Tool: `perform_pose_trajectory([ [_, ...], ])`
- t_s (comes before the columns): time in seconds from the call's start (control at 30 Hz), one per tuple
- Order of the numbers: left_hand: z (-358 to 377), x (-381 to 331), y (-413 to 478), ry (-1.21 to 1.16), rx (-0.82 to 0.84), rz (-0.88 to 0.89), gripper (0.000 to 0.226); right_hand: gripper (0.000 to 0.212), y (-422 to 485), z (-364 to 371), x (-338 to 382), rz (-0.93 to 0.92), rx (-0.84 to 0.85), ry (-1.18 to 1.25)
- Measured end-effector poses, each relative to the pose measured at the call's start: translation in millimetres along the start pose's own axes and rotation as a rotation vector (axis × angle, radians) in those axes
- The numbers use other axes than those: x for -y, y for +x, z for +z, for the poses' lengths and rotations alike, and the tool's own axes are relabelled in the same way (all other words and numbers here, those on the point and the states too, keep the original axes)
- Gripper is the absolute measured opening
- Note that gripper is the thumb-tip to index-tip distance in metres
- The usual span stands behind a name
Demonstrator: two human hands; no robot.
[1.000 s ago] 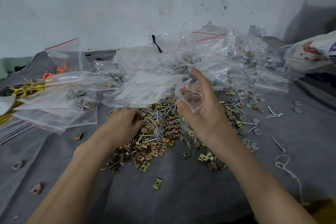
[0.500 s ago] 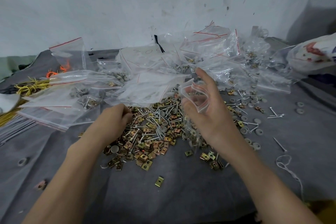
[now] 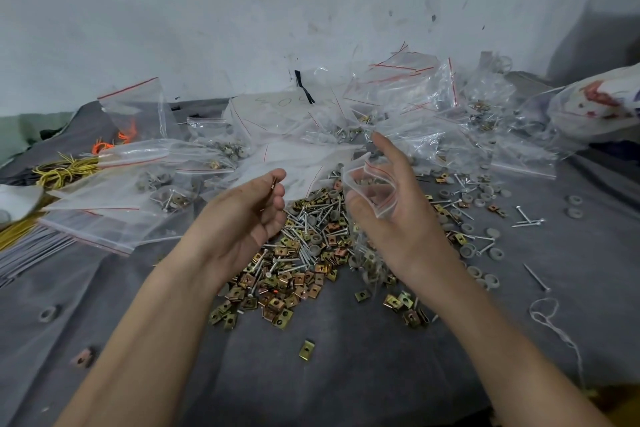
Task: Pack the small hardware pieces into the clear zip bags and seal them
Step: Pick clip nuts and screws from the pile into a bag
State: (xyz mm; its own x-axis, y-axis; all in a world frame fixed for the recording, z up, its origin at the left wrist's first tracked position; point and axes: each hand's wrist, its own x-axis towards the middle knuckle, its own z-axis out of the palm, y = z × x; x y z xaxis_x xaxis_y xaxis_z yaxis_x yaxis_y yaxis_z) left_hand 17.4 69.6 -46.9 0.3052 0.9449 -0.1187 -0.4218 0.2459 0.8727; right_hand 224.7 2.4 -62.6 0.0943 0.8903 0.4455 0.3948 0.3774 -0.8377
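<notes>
My right hand (image 3: 398, 218) holds a small clear zip bag (image 3: 372, 189) with a red seal line, its mouth held open toward the left; the bag hangs down past my wrist with a few grey washers in its bottom. My left hand (image 3: 249, 215) is raised just left of the bag's mouth and pinches small hardware pieces (image 3: 273, 185) between thumb and fingers. Below both hands lies a heap of brass clip nuts, screws and grey washers (image 3: 301, 260) on the grey cloth.
Many clear zip bags (image 3: 398, 107), some filled, are piled along the back by the wall. Flat bags (image 3: 104, 204) lie at left, beside yellow wire (image 3: 62, 170). Loose washers and screws (image 3: 485, 218) are scattered at right. A white string (image 3: 550, 319) lies near the right.
My left hand has lifted off the heap with pieces pinched in it and moved up toward the bag's mouth. My right hand keeps the bag open in about the same place.
</notes>
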Motion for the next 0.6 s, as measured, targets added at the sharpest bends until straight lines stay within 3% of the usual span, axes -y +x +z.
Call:
perform_pose_trajectory([
  [0.33,13.4,0.0,-3.0,-0.152,0.133,-0.013,0.040,0.070,-0.3,-0.8,-1.2,-0.015,0.003,0.030],
  [0.6,26.1,3.0,-5.0,-0.066,0.114,0.049,0.032,0.069,-0.3,-1.7,-3.7,-0.011,0.008,0.022],
])
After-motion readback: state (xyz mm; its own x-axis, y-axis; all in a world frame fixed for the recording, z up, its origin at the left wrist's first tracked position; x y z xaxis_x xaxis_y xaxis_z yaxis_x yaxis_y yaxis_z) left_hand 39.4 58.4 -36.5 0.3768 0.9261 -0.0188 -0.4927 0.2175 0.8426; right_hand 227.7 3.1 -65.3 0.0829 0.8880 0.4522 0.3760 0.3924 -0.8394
